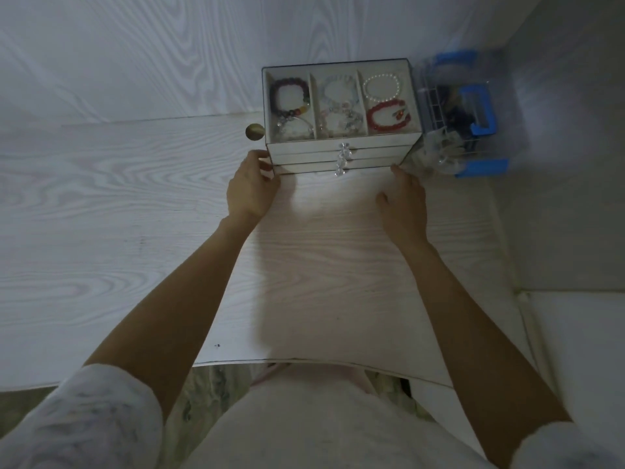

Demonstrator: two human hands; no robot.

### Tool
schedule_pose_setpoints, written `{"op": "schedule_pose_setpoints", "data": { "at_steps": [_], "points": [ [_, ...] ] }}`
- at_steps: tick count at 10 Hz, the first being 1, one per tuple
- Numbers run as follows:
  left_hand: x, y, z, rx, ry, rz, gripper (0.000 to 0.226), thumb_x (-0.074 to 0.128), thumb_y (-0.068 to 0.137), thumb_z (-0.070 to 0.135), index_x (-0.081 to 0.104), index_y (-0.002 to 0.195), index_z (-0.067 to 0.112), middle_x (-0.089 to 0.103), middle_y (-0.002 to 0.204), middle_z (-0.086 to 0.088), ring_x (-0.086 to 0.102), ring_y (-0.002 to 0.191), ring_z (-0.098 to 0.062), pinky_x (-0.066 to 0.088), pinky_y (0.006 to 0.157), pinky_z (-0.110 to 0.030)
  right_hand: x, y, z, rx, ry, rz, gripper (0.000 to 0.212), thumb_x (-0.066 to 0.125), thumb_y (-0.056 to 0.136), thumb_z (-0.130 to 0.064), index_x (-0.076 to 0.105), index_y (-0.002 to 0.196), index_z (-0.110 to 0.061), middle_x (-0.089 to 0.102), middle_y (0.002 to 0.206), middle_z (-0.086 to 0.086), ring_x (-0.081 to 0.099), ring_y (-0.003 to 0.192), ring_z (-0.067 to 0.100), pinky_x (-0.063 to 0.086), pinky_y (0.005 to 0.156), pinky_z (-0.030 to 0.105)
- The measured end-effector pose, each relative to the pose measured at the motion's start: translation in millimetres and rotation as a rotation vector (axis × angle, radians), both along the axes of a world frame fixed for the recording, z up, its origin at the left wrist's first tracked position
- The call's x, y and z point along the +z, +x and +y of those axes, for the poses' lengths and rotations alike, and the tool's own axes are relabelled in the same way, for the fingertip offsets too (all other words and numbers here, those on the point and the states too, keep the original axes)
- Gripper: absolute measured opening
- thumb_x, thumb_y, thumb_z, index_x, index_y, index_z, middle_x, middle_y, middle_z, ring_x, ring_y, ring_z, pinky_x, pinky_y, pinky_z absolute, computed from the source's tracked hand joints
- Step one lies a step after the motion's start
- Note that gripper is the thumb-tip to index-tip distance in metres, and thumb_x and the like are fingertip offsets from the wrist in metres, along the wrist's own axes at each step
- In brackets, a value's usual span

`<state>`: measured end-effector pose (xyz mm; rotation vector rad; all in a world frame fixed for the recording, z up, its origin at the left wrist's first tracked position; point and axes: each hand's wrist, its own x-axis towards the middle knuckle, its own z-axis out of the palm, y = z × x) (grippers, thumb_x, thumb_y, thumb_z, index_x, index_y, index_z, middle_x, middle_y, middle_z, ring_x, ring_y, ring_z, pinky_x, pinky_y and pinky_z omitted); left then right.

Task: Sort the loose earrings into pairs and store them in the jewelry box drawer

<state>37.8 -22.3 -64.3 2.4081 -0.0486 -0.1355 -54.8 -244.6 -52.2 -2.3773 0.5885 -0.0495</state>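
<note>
**Both hands at the front corners of the jewellery box**

The glass-topped, pale three-drawer jewellery box (341, 143) stands just beyond both hands, between them, on the white wood-grain tabletop (135, 231); the left hand (252, 187) grips its near left corner, fingers curled round the side wall and thumb against the front edge; the right hand (404, 201) lies flat on the tabletop just short of the near right corner, fingers straight and relaxed, fingertip touching or all but touching the lowest drawer, thumb spread inward; both forearms are bare and stretched straight forward, pale fuzzy sleeves (94, 418) pushed up near the elbows; all three drawers (304, 159) sit closed, each with a faceted clear crystal knob (342, 157) stacked in a line midway between the hands; no loose earrings can be made out; under the glass lid, beyond the fingers, three velvety compartments hold beaded bracelets: a dark purple bead bracelet (287, 96) past the left hand, a red bead bracelet (389, 116) and a white pearl bracelet (382, 86) past the right hand, pale translucent ones between; a small round brass-coloured knob (255, 132) sits just beyond the left hand; a clear plastic organiser with blue trim (473, 113) stands beyond and outward of the right hand, beside the box
</note>
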Motion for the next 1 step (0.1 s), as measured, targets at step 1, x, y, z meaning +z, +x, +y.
{"op": "schedule_pose_setpoints", "data": {
  "at_steps": [1],
  "points": [
    [6.8, -16.4, 23.9, 0.063, -0.173, 0.174, 0.035, 0.059, 0.089, 0.026, 0.052, 0.121, 0.016, 0.061, 0.096, 0.004, 0.057, 0.087, -0.01, 0.046, 0.078, -0.027, 16.5, -19.2, 14.3, -0.111, 0.018, -0.177, 0.029, 0.052, 0.091, -0.013, 0.054, 0.119, -0.012, 0.065, 0.106, 0.007, 0.057, 0.094, 0.018, 0.041, 0.079, 0.027]
  ]
}}
